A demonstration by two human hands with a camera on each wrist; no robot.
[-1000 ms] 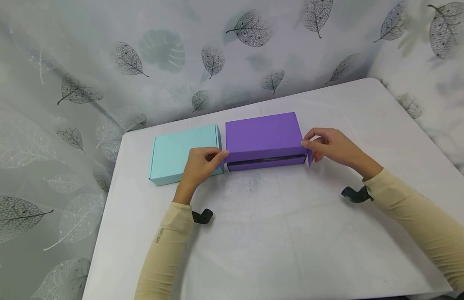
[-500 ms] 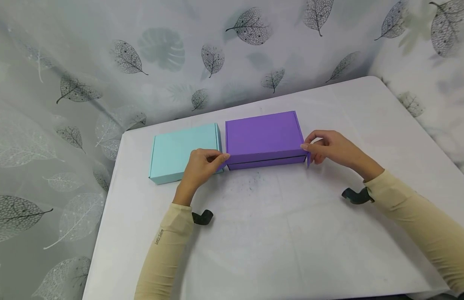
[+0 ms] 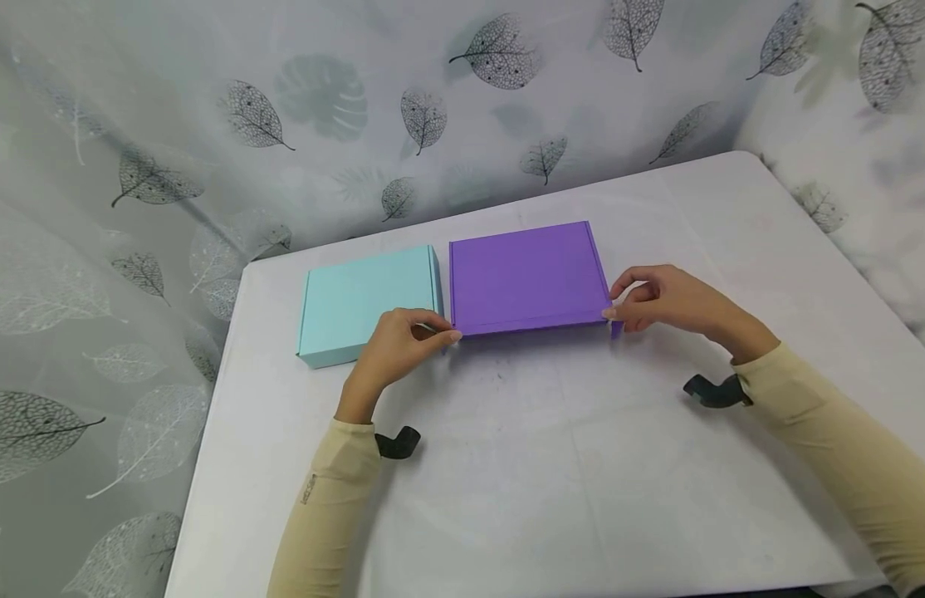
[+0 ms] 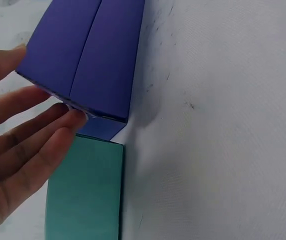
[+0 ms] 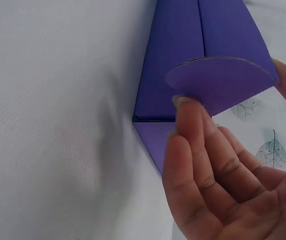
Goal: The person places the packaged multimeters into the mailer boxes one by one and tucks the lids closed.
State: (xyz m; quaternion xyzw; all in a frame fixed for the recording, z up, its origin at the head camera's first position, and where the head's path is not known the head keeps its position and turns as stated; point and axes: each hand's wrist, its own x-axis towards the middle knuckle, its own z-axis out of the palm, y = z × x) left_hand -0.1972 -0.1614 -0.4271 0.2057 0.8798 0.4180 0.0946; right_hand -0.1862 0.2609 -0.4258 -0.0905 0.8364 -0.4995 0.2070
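Note:
The purple cardboard box (image 3: 526, 278) lies on the white table. My left hand (image 3: 403, 349) holds its front-left corner; in the left wrist view the thumb (image 4: 3, 65) is at the upper edge, with fingertips against the end. My right hand (image 3: 675, 303) pinches the front-right corner. There, in the right wrist view, a rounded side flap (image 5: 223, 80) juts out between thumb and fingers. A seam runs along the purple front panels (image 4: 90, 60) in the left wrist view. From the head view, the front face is mostly hidden.
A closed turquoise box (image 3: 369, 299) lies just left of the purple box, partly behind my left hand. A leaf-print curtain (image 3: 462, 108) hangs behind the white table (image 3: 507, 482). Dark wrist mounts (image 3: 398, 443) project from both sleeves.
The dark gap along the purple box's front has narrowed, then gone from sight. The lid's front edge and both hands have come down and nearer the person. The turquoise box stays put.

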